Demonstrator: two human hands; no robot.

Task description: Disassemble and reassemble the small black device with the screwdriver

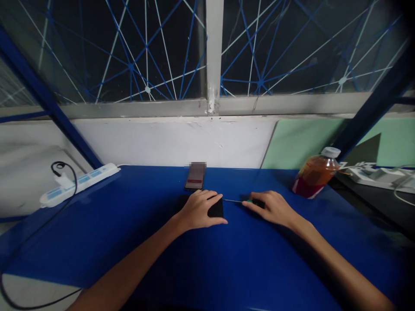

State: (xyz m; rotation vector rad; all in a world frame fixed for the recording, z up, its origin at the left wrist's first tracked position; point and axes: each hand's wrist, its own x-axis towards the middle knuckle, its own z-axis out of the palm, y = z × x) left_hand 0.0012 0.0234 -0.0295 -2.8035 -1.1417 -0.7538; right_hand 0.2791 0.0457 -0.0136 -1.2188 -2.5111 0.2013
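My left hand (200, 210) lies over a flat black rectangular object (216, 210), gripping it with the fingers across its far side and the thumb along its near right corner. Much of that object is hidden under the hand, so I cannot tell its kind. In my right hand (270, 206) is a thin screwdriver (232, 201), its greenish handle mostly covered by the curled fingers. The metal shaft points left, and its tip is close to the right edge of the black object; whether they touch I cannot tell.
A phone (195, 177) leans upright behind my left hand. On the left, a white power strip (81, 183) has a black cable (76, 181) plugged in. A bottle of amber drink (316, 172) stands at right on the blue table (207, 263), near another white strip (385, 177).
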